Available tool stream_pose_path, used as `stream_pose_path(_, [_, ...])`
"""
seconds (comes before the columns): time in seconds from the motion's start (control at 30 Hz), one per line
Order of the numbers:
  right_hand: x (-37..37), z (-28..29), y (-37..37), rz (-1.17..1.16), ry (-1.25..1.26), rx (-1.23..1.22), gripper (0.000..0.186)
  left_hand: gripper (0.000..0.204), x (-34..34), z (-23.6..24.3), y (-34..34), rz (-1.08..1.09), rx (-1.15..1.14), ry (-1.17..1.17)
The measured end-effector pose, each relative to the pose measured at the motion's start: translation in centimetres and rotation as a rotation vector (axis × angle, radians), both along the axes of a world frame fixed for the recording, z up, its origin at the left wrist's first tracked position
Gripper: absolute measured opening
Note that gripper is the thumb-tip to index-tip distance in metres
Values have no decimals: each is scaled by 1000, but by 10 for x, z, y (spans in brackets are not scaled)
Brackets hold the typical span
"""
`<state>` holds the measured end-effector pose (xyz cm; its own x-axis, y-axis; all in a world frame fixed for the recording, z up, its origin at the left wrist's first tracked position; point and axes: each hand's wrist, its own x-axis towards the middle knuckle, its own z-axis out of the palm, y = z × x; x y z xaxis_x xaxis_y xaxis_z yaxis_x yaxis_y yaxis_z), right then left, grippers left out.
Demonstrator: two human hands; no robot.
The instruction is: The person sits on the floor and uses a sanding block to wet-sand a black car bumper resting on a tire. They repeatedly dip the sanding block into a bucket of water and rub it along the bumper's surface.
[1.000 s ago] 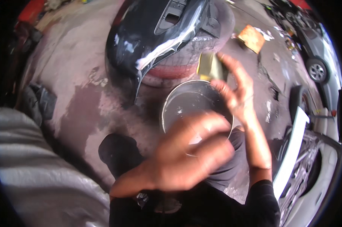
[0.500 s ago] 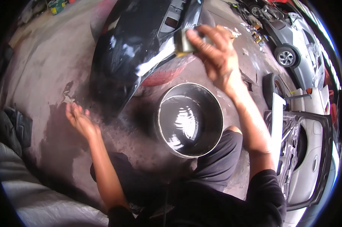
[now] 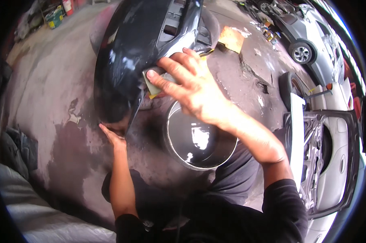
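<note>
My right hand grips a pale green block with yellow edging against the lower right edge of a glossy black car body panel. My left hand is open, fingers outstretched against the underside of the panel's lower end. A round metal bucket of dark liquid with a bright reflection stands between my knees, below my right hand and partly hidden by it. The panel rests on a rounded support that is mostly covered by it.
A silver car, a loose wheel, car doors and a long white strip line the right. An orange board lies beyond the panel. Grey sheeting is at lower left; containers stand at upper left.
My right hand has brought the block down and left from above the bucket onto the panel. My left hand swung left from over the bucket, then rose to the panel's lower end.
</note>
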<state>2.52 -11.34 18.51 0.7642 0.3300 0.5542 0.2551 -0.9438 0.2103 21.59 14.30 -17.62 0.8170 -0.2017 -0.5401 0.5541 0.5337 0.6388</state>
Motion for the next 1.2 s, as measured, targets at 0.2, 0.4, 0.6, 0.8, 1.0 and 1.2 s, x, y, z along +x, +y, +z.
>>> stream_pose_path(0.2, [-11, 30, -83, -201, -187, 90, 68, 113, -11, 22, -9, 52, 53, 51])
stream_pose_path(0.4, [-9, 19, -15, 14, 22, -26, 69, 117, 4, -11, 0, 72, 77, 23])
stream_pose_path(0.6, [-4, -1, -45, -149, -205, 182, 68, 118, -2, 4, -6, 81, 91, 55])
stream_pose_path(0.8, [8, -31, -22, 87, -303, 81, 64, 102, 5, -5, -3, 12, 72, -49])
stream_pose_path(1.0, [14, -44, -18, -122, -519, 304, 75, 107, -4, 0, -7, 43, 85, -1])
stream_pose_path(1.2, [18, -38, -31, -103, -536, 284, 65, 106, -4, 8, -8, 37, 93, -2])
